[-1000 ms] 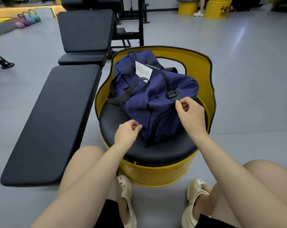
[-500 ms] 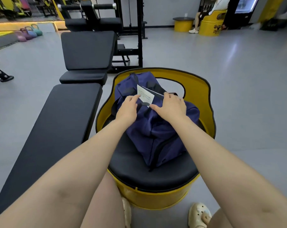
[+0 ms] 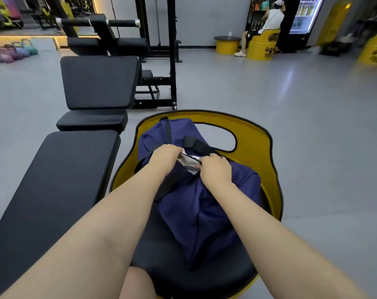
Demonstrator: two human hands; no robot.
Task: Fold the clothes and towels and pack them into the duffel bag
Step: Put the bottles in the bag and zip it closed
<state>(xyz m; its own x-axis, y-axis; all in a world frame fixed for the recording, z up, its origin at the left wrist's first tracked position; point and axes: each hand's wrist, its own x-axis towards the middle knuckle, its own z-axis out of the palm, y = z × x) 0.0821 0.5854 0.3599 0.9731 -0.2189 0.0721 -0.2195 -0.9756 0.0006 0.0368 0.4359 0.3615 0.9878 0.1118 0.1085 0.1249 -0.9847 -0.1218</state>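
A navy duffel bag [image 3: 204, 203] lies on the black padded seat [image 3: 161, 255] of a yellow barrel chair [image 3: 256, 147]. Its long axis runs from the near edge of the seat, slightly right of centre, away toward the far left, where its far end rests against the chair's curved yellow back. The near end panel faces the camera and droops toward the seat. Black straps [image 3: 196, 143] cross the top of the bag.

Both of the person's hands are on the bag's upper middle. The left hand [image 3: 164, 156] is curled, with fingers bent down onto the fabric by a black strap; its fingertips are hidden, so exactly what they pinch cannot be told. The right hand [image 3: 215, 169] is also curled closed on the bag's top, knuckles up, just beside the left. Between the two hands sits a white paper tag [image 3: 188, 161] with small print, its edges touching both sets of fingers.

To the left of the chair stands a flat black bench [image 3: 53, 180], with an inclined padded bench [image 3: 99, 83] beyond it. Coloured kettlebells [image 3: 17, 52] sit on the floor far left. At the far right another person sits on a yellow barrel seat [image 3: 262, 47] near a lit drinks fridge [image 3: 304, 14]
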